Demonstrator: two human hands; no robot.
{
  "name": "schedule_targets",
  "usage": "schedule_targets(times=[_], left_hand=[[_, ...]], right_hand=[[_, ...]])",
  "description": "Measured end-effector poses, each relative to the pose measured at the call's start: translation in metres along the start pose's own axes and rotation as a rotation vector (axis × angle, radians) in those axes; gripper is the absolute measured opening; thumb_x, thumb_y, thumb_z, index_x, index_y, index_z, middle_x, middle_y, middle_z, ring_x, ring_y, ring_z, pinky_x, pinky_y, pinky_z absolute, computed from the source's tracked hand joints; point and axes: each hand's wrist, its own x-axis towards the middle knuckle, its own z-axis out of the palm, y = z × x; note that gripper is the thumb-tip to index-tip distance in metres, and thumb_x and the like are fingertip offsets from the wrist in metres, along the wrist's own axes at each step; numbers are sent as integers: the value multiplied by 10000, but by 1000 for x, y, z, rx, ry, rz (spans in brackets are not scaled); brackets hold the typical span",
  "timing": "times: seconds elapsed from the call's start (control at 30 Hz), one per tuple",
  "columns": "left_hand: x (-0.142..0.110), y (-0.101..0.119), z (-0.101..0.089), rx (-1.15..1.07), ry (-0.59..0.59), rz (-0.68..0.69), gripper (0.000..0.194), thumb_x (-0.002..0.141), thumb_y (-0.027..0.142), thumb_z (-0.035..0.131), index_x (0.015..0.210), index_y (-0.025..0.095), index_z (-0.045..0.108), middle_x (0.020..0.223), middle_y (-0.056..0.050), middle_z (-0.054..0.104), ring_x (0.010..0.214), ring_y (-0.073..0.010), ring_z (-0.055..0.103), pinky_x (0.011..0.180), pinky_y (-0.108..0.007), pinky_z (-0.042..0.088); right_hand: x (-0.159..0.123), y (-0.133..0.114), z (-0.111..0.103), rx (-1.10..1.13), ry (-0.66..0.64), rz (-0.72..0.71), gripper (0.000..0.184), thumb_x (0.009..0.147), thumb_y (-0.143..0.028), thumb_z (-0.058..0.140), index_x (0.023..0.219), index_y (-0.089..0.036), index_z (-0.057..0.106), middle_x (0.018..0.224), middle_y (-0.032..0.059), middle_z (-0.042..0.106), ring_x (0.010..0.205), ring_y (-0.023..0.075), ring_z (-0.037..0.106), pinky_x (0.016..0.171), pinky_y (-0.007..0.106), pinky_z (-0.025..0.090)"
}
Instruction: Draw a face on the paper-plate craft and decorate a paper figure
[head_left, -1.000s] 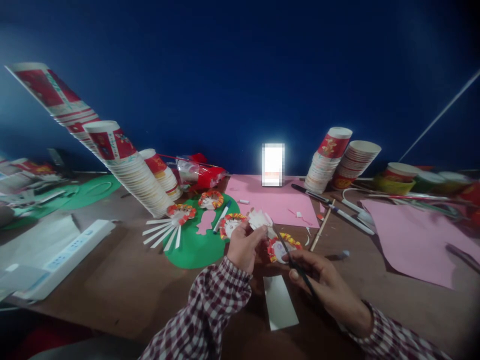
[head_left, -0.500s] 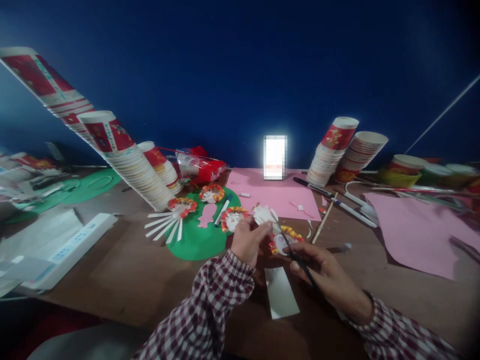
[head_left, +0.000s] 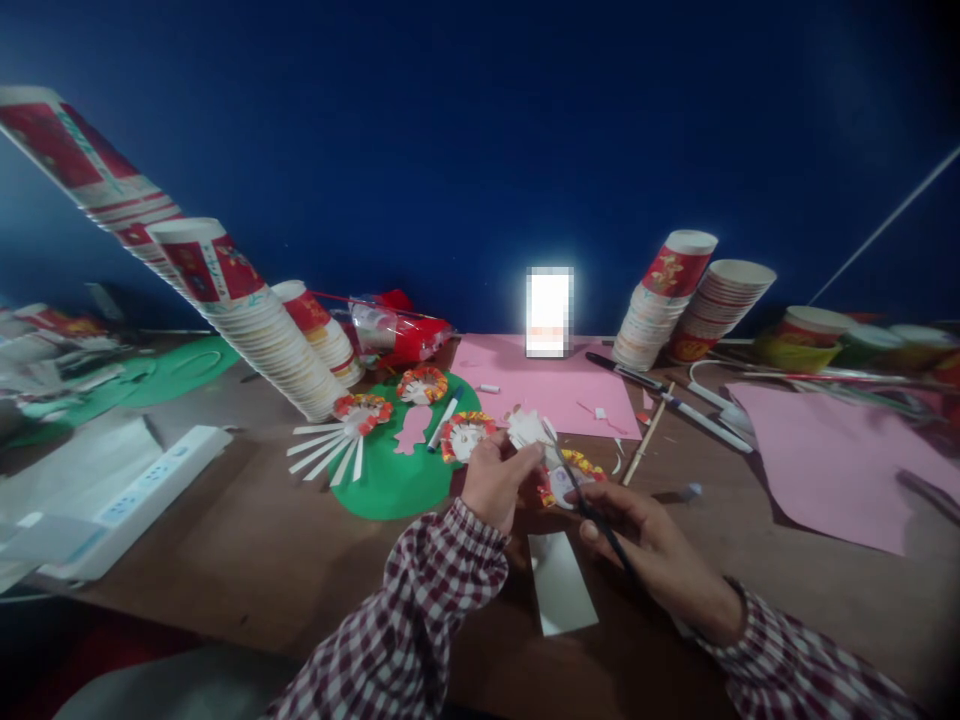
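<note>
My left hand (head_left: 495, 483) is closed, pinching a small white cut-paper piece (head_left: 526, 428) held just above the table. My right hand (head_left: 646, 545) grips a thin black brush or pen (head_left: 592, 510) whose tip points up toward that white piece. Directly beneath the tip lies a paper-cup flower with a red and yellow rim (head_left: 564, 478). A white paper strip (head_left: 561, 596) lies on the brown table between my wrists. Both sleeves are checked red and white.
More cup flowers (head_left: 363, 410) sit on a green paper circle (head_left: 390, 484) to the left. Leaning stacks of paper cups (head_left: 247, 330) stand at left, others (head_left: 660, 310) at back right. Pink sheets (head_left: 832, 468), markers (head_left: 705, 424), a wooden stick (head_left: 645, 442) and a white power strip (head_left: 142, 495) lie around.
The view has shifted slightly upward. Both hands stay close together with the white piece and the brush; the brush tip moved a little nearer the white piece.
</note>
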Motion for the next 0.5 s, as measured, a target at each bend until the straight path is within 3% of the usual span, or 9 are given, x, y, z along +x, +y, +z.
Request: schedule_targets(times=[0.5], left_hand=[[-1,2,1,7,-11,-9,282,570,292,767,669,127,561,524,19,568,424,-75,506,414,-177,411]], right_hand=[[1,-4,-1,-35,-13,13,332,762,-388,656,1033,-198,644,864,41,653,761,152,592,651,234,489]])
